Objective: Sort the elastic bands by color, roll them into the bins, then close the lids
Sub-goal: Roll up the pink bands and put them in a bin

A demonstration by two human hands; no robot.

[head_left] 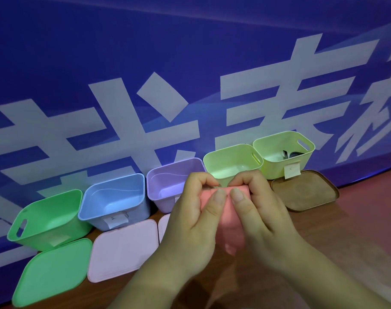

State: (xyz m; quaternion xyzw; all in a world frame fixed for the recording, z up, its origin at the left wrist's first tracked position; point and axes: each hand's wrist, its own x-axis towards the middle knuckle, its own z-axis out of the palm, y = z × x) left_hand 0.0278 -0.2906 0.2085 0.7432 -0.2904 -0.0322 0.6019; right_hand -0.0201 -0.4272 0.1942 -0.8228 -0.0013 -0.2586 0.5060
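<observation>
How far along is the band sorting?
Early on. Dark bands already lie in the rightmost bin. The left hand and right hand grip a partly rolled pink band. Green bin, blue bin, purple bin and pale bin show no bands, and the lids lie off.

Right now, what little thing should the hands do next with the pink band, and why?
Probably roll the pink band further down. The left hand and right hand both pinch its curled top end, while the rest hangs flat below, so the roll seems unfinished.
</observation>
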